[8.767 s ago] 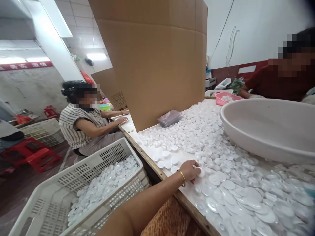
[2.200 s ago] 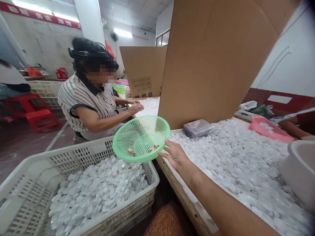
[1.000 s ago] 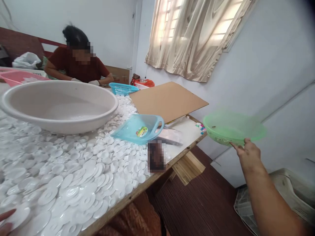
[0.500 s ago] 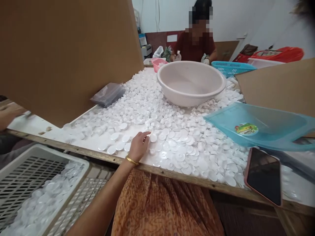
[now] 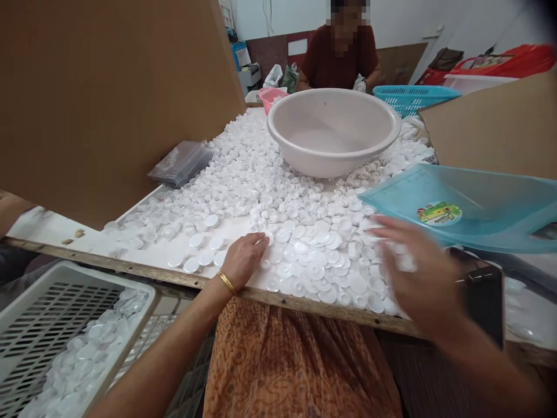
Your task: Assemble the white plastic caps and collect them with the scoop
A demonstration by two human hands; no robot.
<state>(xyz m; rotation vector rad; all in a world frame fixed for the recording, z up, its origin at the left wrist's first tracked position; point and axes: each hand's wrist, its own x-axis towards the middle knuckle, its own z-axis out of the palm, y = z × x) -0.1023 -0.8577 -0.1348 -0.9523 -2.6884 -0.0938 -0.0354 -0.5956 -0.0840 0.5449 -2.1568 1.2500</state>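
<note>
A heap of small white plastic caps covers the white table. My left hand, with a gold bangle at the wrist, rests palm down on the caps near the table's front edge, fingers loosely curled over them. My right hand hovers over the caps to the right, blurred by motion, with fingers spread and nothing in it. A dark phone lies just right of that hand.
A large pale basin sits on the caps. A light blue scoop tray lies at right. Brown cardboard stands at left, a grey bag beside it. A white crate holds caps below left. A person in a dark red shirt sits opposite.
My right hand has come into view over the caps at the right, partly covering the phone. My left hand has stayed on the caps near the front edge.
</note>
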